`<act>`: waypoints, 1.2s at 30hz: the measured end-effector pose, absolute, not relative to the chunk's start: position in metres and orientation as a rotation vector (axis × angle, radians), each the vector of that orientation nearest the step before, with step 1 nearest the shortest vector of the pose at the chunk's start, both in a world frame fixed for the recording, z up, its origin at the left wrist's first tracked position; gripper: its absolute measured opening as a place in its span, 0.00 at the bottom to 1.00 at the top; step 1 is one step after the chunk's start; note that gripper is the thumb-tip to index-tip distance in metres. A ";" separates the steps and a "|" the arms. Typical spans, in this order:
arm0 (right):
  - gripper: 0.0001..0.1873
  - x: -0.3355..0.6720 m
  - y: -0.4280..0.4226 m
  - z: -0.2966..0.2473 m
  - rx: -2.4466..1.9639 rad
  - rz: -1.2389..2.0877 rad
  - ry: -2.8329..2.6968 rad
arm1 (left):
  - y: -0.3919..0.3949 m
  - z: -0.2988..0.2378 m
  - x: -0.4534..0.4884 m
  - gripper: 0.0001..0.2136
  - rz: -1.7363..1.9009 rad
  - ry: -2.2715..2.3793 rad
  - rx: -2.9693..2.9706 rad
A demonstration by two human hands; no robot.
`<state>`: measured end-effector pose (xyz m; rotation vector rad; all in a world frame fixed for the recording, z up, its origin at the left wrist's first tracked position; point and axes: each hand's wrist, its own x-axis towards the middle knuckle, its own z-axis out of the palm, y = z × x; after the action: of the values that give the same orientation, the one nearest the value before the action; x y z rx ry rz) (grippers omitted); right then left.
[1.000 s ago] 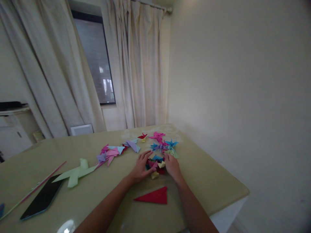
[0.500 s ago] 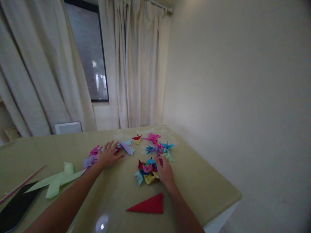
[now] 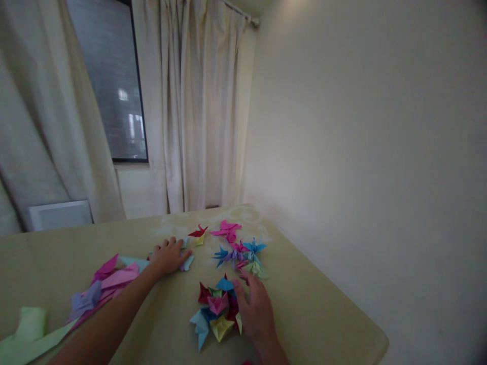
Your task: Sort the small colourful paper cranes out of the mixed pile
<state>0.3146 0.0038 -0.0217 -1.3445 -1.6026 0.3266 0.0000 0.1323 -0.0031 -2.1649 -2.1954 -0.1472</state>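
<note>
My left hand (image 3: 168, 255) lies flat with fingers spread on a pale blue and purple folded paper piece (image 3: 187, 262) near the table's middle. My right hand (image 3: 255, 309) rests with fingers apart on the right side of a cluster of small folded paper shapes (image 3: 213, 309) in red, pink, blue and yellow. Beyond it lies a second cluster of blue, purple and green paper stars (image 3: 239, 255). A pink folded piece (image 3: 227, 229) and a small red one (image 3: 198, 233) lie farther back.
The beige table (image 3: 315, 314) ends at a rounded corner on the right, close to a bare wall. Pink and purple folded papers (image 3: 104, 284) and a pale green folded shape (image 3: 26, 332) lie at the left. Curtains and a window stand behind.
The view has swung right and come closer to the table. My left hand has reached farther onto the pale blue piece. My right hand stays at the small cluster. The red triangle has dropped out of view.
</note>
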 end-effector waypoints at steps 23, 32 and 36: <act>0.13 0.288 -0.040 0.021 -0.960 0.331 -1.775 | -0.019 0.030 -0.032 0.08 -0.635 -2.286 -2.201; 0.12 0.277 -0.048 0.022 -0.858 0.314 -1.893 | -0.059 0.040 0.006 0.16 -1.922 -1.974 -1.653; 0.22 0.276 -0.049 0.016 -0.751 0.460 -1.925 | -0.082 0.029 0.050 0.18 -2.475 -1.854 -1.866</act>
<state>0.2758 -0.0491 0.0156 -0.7506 -1.9247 0.4605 0.0500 -0.0817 0.0293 -1.8656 -1.8543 -2.4746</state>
